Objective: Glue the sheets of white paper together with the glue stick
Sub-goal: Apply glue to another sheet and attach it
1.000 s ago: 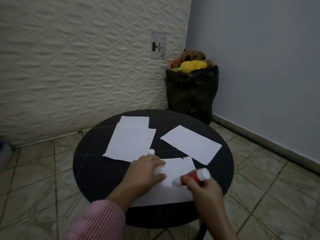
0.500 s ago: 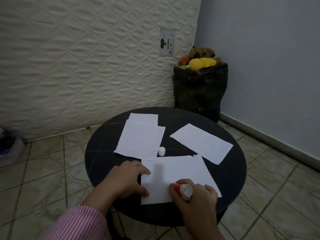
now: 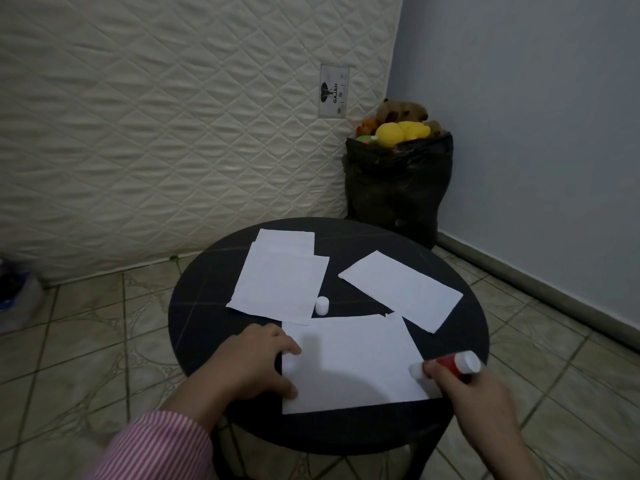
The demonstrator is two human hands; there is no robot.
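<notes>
Gluing the near sheet [image 3: 349,365] is the step we are judging to be in hand. We are pinning its left edge with our left hand [image 3: 256,362], fingers spread fairly flat, thumb on the paper, gripping nothing. Our right hand [image 3: 474,393] is pinching the glue stick [image 3: 446,366], fingers curled round the red barrel. The stick is lying nearly level, long axis running left-right, white tip pointing left and touching the sheet's right edge near the near-right corner. So the bare paper is lying to the left of the tip, toward our left hand; the right hand is the nearer one to that edge. The cap [image 3: 321,306] is standing just beyond the sheet. Other sheets are waiting: a stack [image 3: 280,282] far left, one sheet [image 3: 401,294] far right, all on the table [image 3: 194,327].
</notes>
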